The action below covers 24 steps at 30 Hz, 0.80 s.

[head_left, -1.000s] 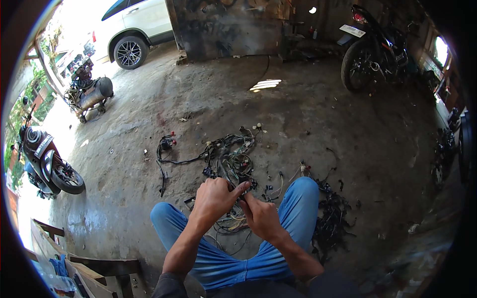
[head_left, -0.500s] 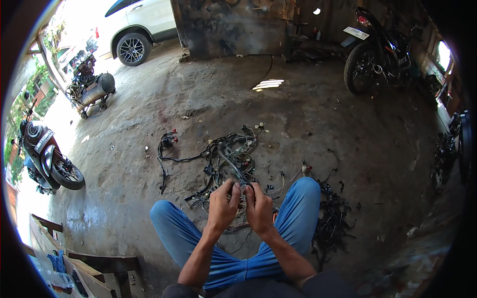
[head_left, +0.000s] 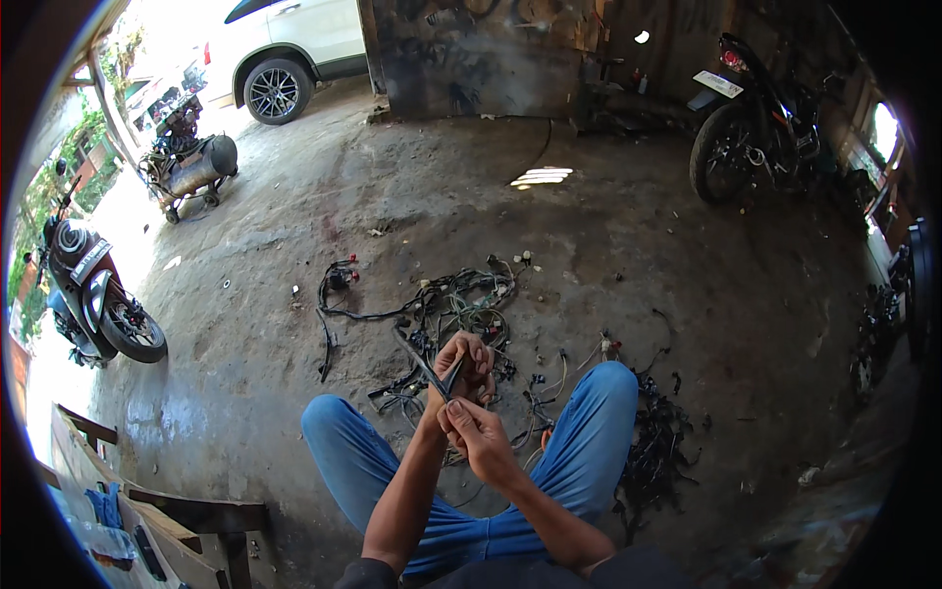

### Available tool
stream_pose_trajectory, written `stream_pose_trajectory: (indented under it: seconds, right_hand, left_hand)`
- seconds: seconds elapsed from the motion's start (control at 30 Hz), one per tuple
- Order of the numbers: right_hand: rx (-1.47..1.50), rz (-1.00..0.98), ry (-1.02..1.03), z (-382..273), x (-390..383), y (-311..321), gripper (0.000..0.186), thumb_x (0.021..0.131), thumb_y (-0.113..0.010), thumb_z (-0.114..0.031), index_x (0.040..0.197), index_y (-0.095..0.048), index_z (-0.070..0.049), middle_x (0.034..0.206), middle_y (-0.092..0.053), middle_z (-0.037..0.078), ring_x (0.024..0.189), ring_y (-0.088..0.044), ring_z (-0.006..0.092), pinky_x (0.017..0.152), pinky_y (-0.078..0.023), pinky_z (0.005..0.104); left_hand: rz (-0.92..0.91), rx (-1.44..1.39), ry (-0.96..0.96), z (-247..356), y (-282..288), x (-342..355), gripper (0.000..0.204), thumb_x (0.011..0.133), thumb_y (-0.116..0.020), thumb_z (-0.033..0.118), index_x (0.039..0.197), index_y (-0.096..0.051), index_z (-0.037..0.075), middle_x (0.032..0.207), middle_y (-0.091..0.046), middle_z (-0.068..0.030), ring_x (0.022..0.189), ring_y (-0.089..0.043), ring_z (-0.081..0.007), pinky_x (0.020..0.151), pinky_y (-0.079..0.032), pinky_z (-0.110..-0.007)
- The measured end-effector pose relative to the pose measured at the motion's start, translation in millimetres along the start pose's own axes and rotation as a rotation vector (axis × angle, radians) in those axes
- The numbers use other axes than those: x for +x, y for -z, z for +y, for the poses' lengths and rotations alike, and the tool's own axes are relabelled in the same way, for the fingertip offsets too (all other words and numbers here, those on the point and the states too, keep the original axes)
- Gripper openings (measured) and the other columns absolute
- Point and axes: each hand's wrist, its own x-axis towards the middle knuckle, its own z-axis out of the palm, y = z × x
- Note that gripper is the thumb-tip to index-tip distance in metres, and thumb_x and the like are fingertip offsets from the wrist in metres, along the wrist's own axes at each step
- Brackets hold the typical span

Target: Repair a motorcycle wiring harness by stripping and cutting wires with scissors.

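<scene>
Head view: cable point(head_left: 439, 374) ends behind hand point(head_left: 463, 365)

Both bare forearms are raised from the lower edge, converging between the knees. Left hand point(head_left: 461, 361) is curled closed above; right hand point(head_left: 476, 432) is pinched closed just below it.

A dark, sheathed length of wire point(head_left: 429, 365) is held up off the floor between the knees, running as a taut diagonal from upper left down toward the right, its lower end meeting a second short strand in a narrow V. It belongs to a tangled wiring harness point(head_left: 446, 309) of black and greenish cables with small connectors, which lies loosely spread on the concrete floor just beyond. A further dark clump of the same cabling point(head_left: 659, 442) rests on the floor at right.
</scene>
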Motion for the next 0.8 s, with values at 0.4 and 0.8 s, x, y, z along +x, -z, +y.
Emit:
stream_pose_trajectory:
  seconds: [0.4, 0.8]
  right_hand:
    - [-0.399, 0.156, 0.168, -54, -19, 62, 0.034, 0.104, -0.055, -0.017, 0.130, -0.064, 0.002, 0.061, -0.040, -0.008, 0.056, -0.032, 0.0003, 0.049, -0.024, 0.0233]
    - [-0.581, 0.108, 0.373, -57, -7, 70, 0.030, 0.093, -0.075, -0.019, 0.120, -0.074, -0.007, 0.103, -0.067, 0.007, 0.089, -0.064, 0.0149, 0.083, -0.055, 0.0314]
  left_hand:
    - [0.909, 0.796, 0.003, -24, 42, -66, 0.030, 0.105, -0.051, 0.028, 0.111, -0.062, 0.001, 0.095, -0.061, -0.0076, 0.082, -0.059, -0.0153, 0.077, -0.051, -0.033]
    - [-0.380, 1.569, 0.073, 70, -26, -24, 0.019, 0.099, -0.062, 0.020, 0.099, -0.065, 0.001, 0.087, -0.059, -0.0146, 0.076, -0.061, -0.0354, 0.067, -0.048, -0.042]
